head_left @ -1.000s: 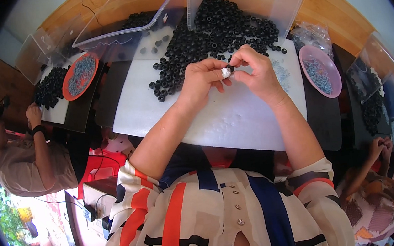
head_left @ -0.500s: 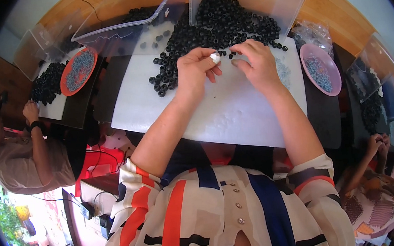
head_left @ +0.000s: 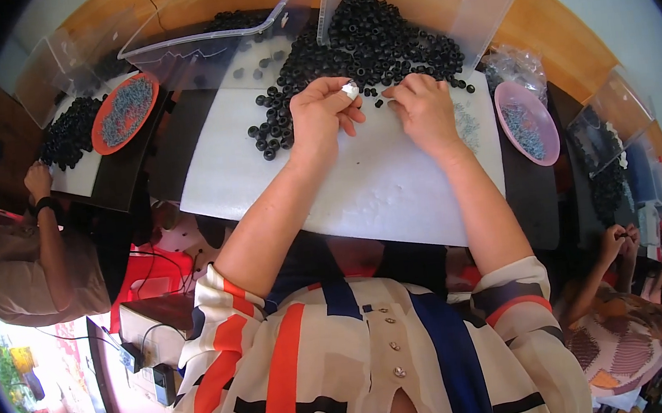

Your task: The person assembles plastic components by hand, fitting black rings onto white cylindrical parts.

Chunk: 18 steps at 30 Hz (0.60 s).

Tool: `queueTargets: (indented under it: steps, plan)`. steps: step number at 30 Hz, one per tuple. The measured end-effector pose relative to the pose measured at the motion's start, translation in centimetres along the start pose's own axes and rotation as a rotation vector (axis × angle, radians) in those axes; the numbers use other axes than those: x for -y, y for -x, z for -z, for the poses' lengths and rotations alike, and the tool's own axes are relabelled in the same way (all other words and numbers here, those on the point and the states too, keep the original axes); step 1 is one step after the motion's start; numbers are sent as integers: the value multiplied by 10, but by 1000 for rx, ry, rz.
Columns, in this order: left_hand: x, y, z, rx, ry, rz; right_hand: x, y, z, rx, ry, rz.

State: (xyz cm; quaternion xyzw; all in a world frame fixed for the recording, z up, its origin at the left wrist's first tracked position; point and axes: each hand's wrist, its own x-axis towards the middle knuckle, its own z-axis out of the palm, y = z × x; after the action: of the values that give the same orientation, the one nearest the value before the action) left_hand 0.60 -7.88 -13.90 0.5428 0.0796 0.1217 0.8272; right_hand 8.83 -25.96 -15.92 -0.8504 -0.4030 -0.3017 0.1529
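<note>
Over the white foam sheet (head_left: pixel 265 189) my left hand (head_left: pixel 318 123) is closed, its thumb bearing a white wrap (head_left: pixel 350 91). A dark bit shows by that thumb tip, too small to name. Just to its right, my right hand (head_left: pixel 424 112) has thumb and forefinger close together in a pinch; whatever they hold, if anything, is hidden. A small black piece (head_left: pixel 379 103) lies on the sheet by the right fingertips. Beyond both hands spreads a heap of round black plastic parts with holes (head_left: pixel 377 28), with some scattered beside my left hand.
A clear plastic bin (head_left: pixel 480 9) lies tipped around the heap, and another clear bin (head_left: pixel 264 28) stands left of it. Screws fill a pink bowl (head_left: pixel 551 131) at right and an orange bowl (head_left: pixel 97 134) at left. Co-workers sit on both sides.
The view has shifted slightly. My right thumb and forefinger have come closer together, and the hand has dipped toward the sheet. My left hand keeps nearly the same pose.
</note>
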Motion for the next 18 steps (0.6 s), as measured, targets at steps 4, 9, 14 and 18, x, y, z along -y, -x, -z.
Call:
queueTargets:
  steps: [4,9,14,18]
  plan:
    - [0,0,1,-3,0,-6,8,-2,-5,6,4,28]
    - [0,1,2,-3,4,-2,10,-3,0,44,17,17]
    - [1,2,-1,-16,9,-7,12,-4,-8,11,2,34]
    - [1,2,0,-23,25,-7,15,-5,-4,55,17,32]
